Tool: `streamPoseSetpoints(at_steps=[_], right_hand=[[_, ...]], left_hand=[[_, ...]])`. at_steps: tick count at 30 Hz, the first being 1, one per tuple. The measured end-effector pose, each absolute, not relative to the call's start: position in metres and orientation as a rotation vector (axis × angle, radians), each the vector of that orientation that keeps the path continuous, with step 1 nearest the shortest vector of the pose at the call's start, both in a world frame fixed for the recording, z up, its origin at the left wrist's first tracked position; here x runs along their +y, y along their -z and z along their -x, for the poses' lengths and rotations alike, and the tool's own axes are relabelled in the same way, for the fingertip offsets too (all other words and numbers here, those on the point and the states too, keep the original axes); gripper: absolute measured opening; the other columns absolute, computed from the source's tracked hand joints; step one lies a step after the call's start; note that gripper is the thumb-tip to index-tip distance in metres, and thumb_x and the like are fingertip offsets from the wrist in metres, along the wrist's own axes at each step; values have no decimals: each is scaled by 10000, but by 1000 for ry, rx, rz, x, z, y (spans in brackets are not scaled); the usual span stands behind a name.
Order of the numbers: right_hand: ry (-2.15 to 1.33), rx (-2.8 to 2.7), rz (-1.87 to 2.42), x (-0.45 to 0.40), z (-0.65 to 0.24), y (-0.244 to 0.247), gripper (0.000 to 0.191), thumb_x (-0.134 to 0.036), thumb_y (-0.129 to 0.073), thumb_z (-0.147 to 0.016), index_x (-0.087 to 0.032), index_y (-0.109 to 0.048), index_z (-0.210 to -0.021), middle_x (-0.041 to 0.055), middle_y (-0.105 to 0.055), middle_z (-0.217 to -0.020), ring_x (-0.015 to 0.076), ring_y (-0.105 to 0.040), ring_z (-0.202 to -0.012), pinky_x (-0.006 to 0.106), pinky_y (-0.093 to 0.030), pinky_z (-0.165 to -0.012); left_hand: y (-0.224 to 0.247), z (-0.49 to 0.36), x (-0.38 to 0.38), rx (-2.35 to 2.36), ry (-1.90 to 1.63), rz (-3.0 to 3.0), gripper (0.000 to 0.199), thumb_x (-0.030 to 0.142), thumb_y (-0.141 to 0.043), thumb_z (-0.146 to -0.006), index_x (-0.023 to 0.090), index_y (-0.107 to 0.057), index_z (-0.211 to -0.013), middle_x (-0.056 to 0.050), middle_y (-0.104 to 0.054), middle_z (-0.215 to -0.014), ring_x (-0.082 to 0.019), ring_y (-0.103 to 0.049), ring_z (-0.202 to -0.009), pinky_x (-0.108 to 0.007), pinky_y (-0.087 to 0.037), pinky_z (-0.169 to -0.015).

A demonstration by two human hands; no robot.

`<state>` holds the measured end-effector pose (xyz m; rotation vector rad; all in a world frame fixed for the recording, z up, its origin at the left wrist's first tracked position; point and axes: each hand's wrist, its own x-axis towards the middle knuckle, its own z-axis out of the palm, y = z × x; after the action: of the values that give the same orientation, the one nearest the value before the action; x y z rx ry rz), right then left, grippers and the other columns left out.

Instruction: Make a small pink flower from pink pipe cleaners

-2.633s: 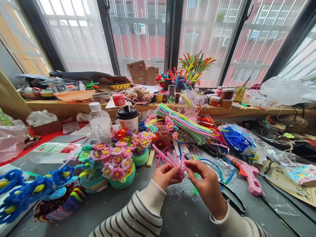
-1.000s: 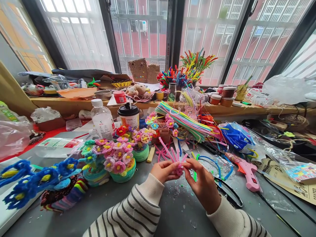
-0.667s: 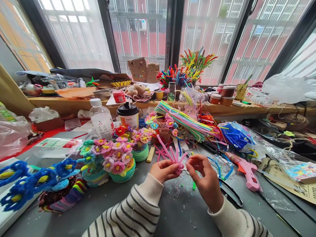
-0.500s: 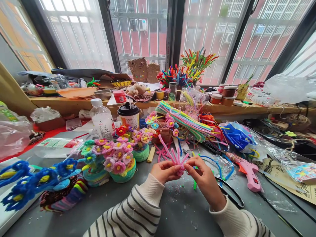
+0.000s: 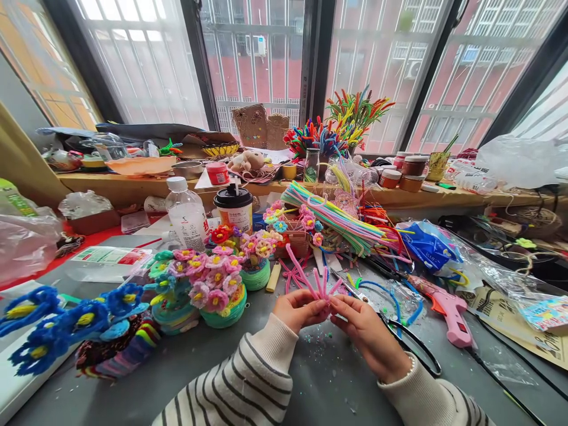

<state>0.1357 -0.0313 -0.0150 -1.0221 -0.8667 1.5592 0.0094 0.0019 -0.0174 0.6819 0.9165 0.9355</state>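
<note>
Between my two hands is a bunch of pink pipe cleaners (image 5: 316, 283), joined at the bottom with several stems fanning upward. My left hand (image 5: 298, 309) pinches its base from the left. On the other side, my right hand (image 5: 366, 331) has thumb and forefinger closed on the same base; the fingertips hide most of the joint. Scissors (image 5: 364, 298) with black handles lie on the table, partly behind my right hand. A blue pipe cleaner (image 5: 390, 291) curves just beyond them.
Pipe-cleaner flowers in pots (image 5: 224, 305) crowd the left, beside blue flowers (image 5: 84, 319). A water bottle (image 5: 184, 216) and lidded cup (image 5: 234, 208) stand behind. A pink glue gun (image 5: 452, 319) lies right, its cord trailing forward. Pastel pipe cleaners (image 5: 332, 213) are heaped at the back.
My right hand has turned and its fingers have drawn in at the base of the pink pipe cleaners, uncovering more of the scissors. My left hand keeps its pinch.
</note>
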Motion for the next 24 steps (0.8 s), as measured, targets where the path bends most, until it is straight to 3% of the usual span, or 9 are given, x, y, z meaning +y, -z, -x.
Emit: streamPoseSetpoints(at_steps=[5,11,19,24], right_hand=[[-1454,-920,1092,-29,-137,19,227,-362,-618,-596,-141,-607,-650,2,-547,-644,119,-481,-639,242,-397,-627],[-1131,-1230,1192,-29,-139,20,225,-363,-529,-689,-143,-561,-655,3,-512,-655,132,-461,-648,251,-378,-628],[-855,-1440,1248,-29,-141,18,226,-332,-483,-738,-162,-485,-589,-10,-451,-616,119,-453,-604,229,-389,-568],[-133,-1688,1191,-27,-153,17,74,-200,-497,-743,-173,-566,-742,36,-481,-737,149,-477,-691,278,-405,-635]], left_hand=[[16,-7,3,905,-864,-684,256,179,-746,-371,93,-633,-585,-16,-628,-524,-94,-571,-493,-215,-455,-580],[13,-5,3,879,-818,-623,249,140,-750,-365,92,-630,-578,-19,-642,-556,-111,-593,-554,-215,-461,-628],[10,-4,3,860,-844,-540,237,90,-748,-360,80,-614,-555,-17,-645,-529,-107,-598,-521,-189,-479,-576],[5,-3,1,883,-861,-511,226,88,-747,-361,88,-601,-534,-17,-644,-519,-103,-588,-492,-191,-482,-534]])
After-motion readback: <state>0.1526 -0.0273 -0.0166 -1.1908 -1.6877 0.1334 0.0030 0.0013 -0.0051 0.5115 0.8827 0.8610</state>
